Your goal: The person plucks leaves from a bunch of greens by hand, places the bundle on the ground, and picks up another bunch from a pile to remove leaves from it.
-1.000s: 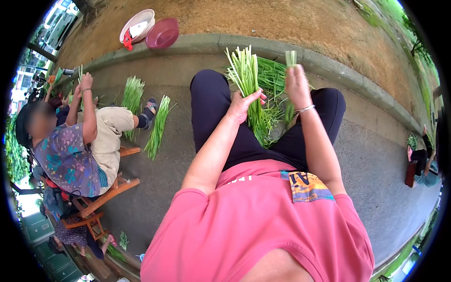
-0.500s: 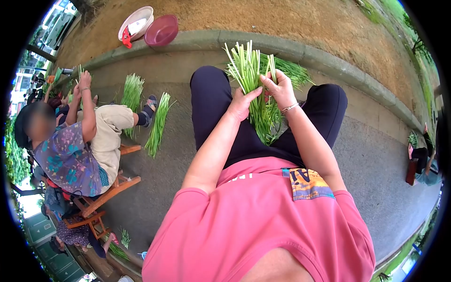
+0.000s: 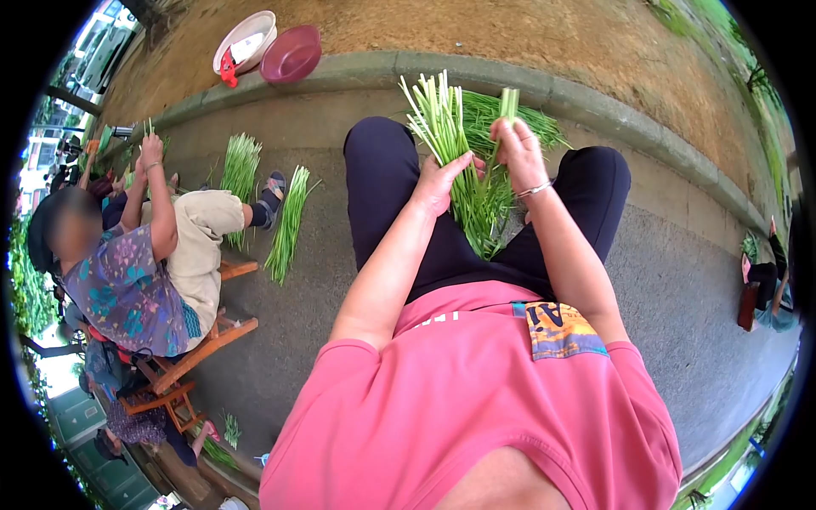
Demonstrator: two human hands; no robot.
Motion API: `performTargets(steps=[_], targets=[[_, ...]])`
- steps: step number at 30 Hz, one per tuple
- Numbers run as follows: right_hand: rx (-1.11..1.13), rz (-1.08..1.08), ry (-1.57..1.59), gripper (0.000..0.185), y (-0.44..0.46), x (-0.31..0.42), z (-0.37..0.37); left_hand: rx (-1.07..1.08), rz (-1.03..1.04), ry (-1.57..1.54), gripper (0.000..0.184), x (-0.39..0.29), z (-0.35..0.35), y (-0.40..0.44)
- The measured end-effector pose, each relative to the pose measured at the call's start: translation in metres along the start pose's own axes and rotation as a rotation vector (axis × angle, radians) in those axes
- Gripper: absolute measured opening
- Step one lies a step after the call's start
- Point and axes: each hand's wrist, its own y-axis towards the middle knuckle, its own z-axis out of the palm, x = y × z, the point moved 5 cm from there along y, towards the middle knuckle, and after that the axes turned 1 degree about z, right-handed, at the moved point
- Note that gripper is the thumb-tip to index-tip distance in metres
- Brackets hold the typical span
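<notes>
Head view: left fingers clasp bundle, right fingers stalks, both short of kerb.

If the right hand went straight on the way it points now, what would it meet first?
Probably the pile of green stalks lying ahead of the right hand, short of the concrete kerb. The hand's height is unclear, so it might pass over the pile.
</notes>
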Motion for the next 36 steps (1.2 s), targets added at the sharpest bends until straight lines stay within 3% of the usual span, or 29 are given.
performTargets(steps=[5,7,10,11,17,25,27,28,36], targets=[[-0.233,-0.323,-0.342,0.022,0.019,0.044,-0.059,-0.021,-0.047,0.024,0.018,0.002,-0.003,0.0],[-0.32,-0.289,-0.247,0.021,0.02,0.053,-0.077,-0.007,-0.055,0.057,0.019,0.003,-0.005,0.001],[-0.28,-0.168,-0.296,0.018,0.017,0.054,-0.075,0.021,-0.046,0.083,0.018,0.004,-0.004,0.002],[-0.21,-0.108,-0.156,0.018,0.016,0.046,-0.066,0.027,-0.047,0.086,0.018,0.003,-0.003,0.002],[-0.06,0.099,-0.069,0.025,0.007,0.019,0.004,0.026,-0.035,0.133,0.015,0.0,0.002,-0.003],[-0.061,0.116,-0.102,0.012,0.003,0.003,0.015,0.058,-0.01,0.174,0.018,0.001,0.0,-0.004],[-0.051,0.134,0.058,0.01,0.0,0.004,0.015,0.081,0.022,0.093,0.023,0.0,0.003,-0.004],[-0.074,0.047,0.035,0.008,0.004,-0.001,0.011,0.079,0.022,0.092,0.023,0.0,0.004,-0.003],[-0.058,0.028,0.042,0.007,0.004,-0.006,0.008,-0.034,-0.009,-0.068,0.032,-0.001,-0.003,0.001]])
